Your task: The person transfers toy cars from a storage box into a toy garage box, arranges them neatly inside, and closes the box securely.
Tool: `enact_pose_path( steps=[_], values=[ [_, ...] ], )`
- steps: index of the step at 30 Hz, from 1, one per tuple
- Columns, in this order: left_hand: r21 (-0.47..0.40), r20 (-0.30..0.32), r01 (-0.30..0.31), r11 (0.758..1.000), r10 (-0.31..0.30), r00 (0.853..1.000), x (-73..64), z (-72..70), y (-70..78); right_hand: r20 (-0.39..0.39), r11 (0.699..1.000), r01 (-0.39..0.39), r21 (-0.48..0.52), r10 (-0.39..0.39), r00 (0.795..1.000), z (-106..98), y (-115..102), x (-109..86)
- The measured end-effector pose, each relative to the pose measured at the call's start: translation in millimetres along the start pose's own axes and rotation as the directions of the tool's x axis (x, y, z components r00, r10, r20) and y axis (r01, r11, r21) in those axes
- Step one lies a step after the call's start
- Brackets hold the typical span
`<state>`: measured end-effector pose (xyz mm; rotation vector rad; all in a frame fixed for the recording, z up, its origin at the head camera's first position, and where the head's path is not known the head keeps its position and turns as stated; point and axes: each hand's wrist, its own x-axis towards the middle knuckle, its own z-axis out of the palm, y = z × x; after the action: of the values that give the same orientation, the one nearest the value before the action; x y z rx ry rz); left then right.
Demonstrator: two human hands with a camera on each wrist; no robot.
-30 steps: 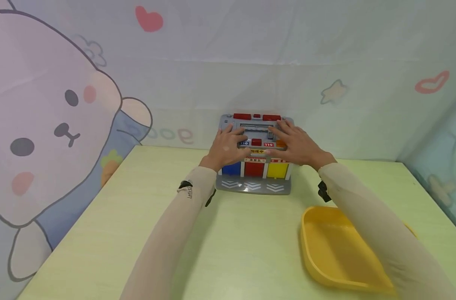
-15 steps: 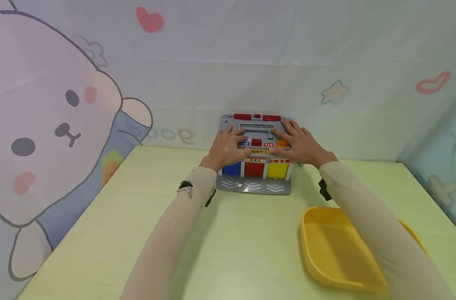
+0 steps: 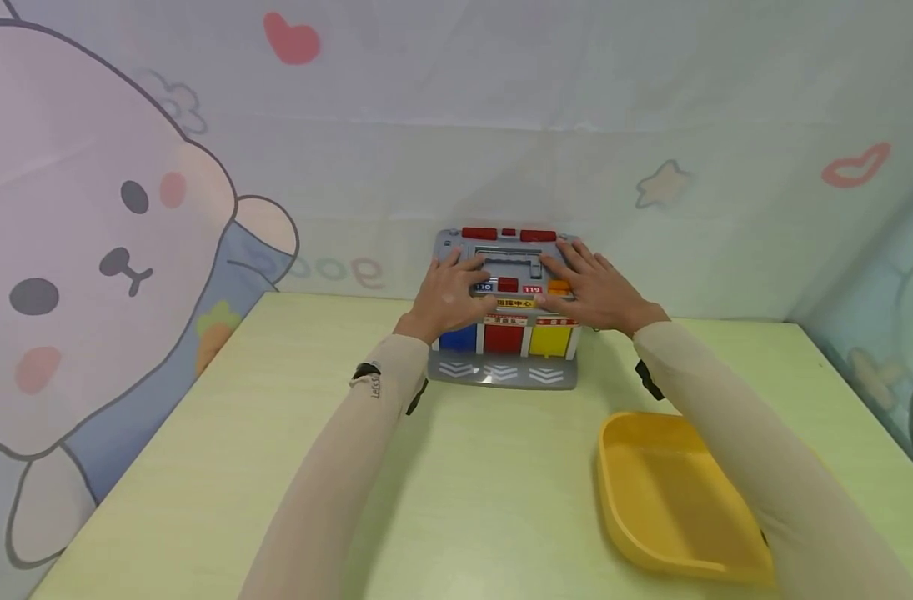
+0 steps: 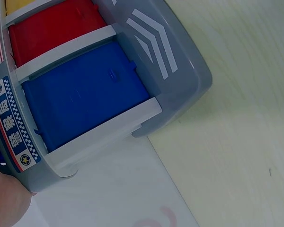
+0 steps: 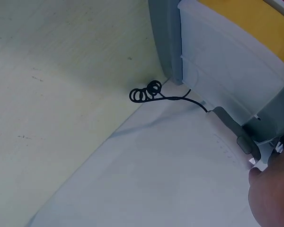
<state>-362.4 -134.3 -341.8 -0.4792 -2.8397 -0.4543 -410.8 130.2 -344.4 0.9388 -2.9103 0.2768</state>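
Observation:
A grey toy garage [image 3: 501, 367] stands at the back of the table, with a blue door [image 4: 85, 92], a red door [image 4: 52, 28] and a yellow door [image 3: 549, 340] in its front. All three doors are down. My left hand [image 3: 444, 296] rests with spread fingers on the left part of its roof. On the roof's right part lies my right hand [image 3: 602, 290], fingers spread too, thumb near the yellow sign. Between the hands show a folded carry handle, a red button [image 3: 508, 284] and an orange button [image 3: 559, 287].
A yellow tray [image 3: 614, 500] sits at the front right, partly under my right forearm. Behind the toy hangs a printed cloth [image 3: 426, 150]. A black coiled cord [image 5: 144, 93] lies beside the toy's right side.
My right hand has slid slightly to the right on the roof, uncovering more of the orange button. The left hand stays in place. The head view has shifted a little.

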Motion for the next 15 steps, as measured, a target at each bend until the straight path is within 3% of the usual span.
enact_pose_path(
  steps=[15],
  values=[
    [-0.002, 0.001, 0.006, 1.000, -0.006, 1.000, 2.6, 1.4, -1.7, 0.016, 0.998, 0.019, -0.064, -0.018, 1.000, -0.9, 0.6, 2.1]
  ],
)
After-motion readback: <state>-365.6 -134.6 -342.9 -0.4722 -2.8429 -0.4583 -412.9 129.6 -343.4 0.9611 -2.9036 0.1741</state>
